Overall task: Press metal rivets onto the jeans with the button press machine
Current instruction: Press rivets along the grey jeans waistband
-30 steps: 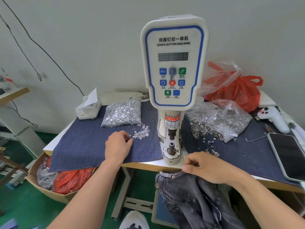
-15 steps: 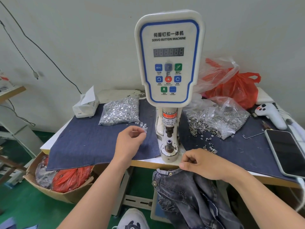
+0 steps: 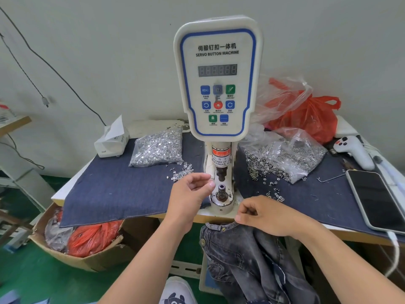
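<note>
Left hand (image 3: 190, 195) is hovering just left of the button press machine (image 3: 219, 84) lower die (image 3: 221, 190), fingertips pinched; contents too small to tell. Right hand (image 3: 266, 216) is pinching the jeans (image 3: 252, 260) waistband at the table (image 3: 361, 234) edge below the machine.

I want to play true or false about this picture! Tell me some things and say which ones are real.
1. The phone lies on the right side of the table. True.
2. The jeans are spread flat under the press. False: they hang off the table's front edge.
3. The left hand is next to the press's lower die. True.
4. The right hand is pushing a button on the panel. False: it holds the jeans' waistband.
5. The red bag is behind the press, to the right. True.
</note>
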Demonstrator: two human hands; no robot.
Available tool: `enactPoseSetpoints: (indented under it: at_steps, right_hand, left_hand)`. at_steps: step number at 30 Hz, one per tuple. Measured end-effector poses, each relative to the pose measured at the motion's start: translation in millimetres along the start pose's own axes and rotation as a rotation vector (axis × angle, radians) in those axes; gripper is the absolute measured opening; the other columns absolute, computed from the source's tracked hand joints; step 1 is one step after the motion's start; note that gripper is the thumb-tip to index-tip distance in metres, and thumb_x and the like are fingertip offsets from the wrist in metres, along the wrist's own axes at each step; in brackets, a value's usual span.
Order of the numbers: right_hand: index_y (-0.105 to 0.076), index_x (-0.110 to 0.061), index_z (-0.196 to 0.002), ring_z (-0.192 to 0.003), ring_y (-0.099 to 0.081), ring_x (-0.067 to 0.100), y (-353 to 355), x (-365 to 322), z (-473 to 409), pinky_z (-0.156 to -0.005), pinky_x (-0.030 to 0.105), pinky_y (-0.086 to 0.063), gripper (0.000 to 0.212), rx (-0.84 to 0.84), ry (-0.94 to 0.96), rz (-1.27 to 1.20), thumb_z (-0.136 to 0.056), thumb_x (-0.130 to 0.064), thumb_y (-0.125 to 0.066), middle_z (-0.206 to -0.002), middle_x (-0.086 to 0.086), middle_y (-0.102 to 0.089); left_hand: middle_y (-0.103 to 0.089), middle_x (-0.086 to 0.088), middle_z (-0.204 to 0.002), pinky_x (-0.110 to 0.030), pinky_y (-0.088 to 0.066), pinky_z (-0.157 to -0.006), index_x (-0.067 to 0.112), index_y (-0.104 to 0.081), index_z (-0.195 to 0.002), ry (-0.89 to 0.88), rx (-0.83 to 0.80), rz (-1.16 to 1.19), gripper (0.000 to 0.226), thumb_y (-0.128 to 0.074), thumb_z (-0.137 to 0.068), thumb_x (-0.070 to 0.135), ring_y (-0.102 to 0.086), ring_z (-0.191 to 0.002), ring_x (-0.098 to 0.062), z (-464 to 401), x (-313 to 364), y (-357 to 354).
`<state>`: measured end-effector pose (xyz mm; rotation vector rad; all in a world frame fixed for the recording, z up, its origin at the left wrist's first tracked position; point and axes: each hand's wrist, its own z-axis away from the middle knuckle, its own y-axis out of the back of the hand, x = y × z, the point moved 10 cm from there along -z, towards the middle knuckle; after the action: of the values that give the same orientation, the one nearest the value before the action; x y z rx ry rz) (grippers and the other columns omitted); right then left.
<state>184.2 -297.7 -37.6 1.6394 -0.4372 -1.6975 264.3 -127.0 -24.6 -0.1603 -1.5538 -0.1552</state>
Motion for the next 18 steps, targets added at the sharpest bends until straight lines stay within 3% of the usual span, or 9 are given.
enactPoseSetpoints:
  at_steps: [5,10,18]
  right_hand:
    - [-0.063,-0.033,-0.079,-0.06,-0.05,-0.006,0,-1,1,-0.063,0.011,-0.041,0.02,0.002,0.001,-0.008,-0.098,-0.037,-0.066,-0.064,-0.028,-0.059]
    - [-0.062,-0.033,-0.076,-0.059,-0.05,-0.006,0,-1,0,-0.062,0.01,-0.04,0.022,0.01,0.009,-0.014,-0.098,-0.037,-0.067,-0.062,-0.028,-0.058]
    - [-0.063,-0.033,-0.076,-0.061,-0.051,-0.004,-1,3,-1,-0.063,0.012,-0.041,0.022,0.015,0.015,-0.007,-0.096,-0.042,-0.067,-0.067,-0.024,-0.06]
  left_hand:
    - [-0.082,0.005,-0.091,-0.016,-0.057,-0.075,0.024,-0.083,-0.094,-0.027,-0.049,-0.088,0.012,-0.085,-0.087,0.014,-0.077,-0.088,-0.007,3,8,-8]
    - [-0.083,-0.001,-0.092,-0.029,-0.062,-0.085,0.016,-0.083,-0.103,0.029,-0.094,-0.09,0.016,-0.086,-0.087,0.019,-0.079,-0.093,-0.016,4,5,-18]
    - [-0.082,0.007,-0.085,-0.014,-0.056,-0.07,0.026,-0.084,-0.09,-0.028,-0.117,-0.221,0.004,-0.083,-0.092,0.023,-0.078,-0.083,-0.007,6,17,-19]
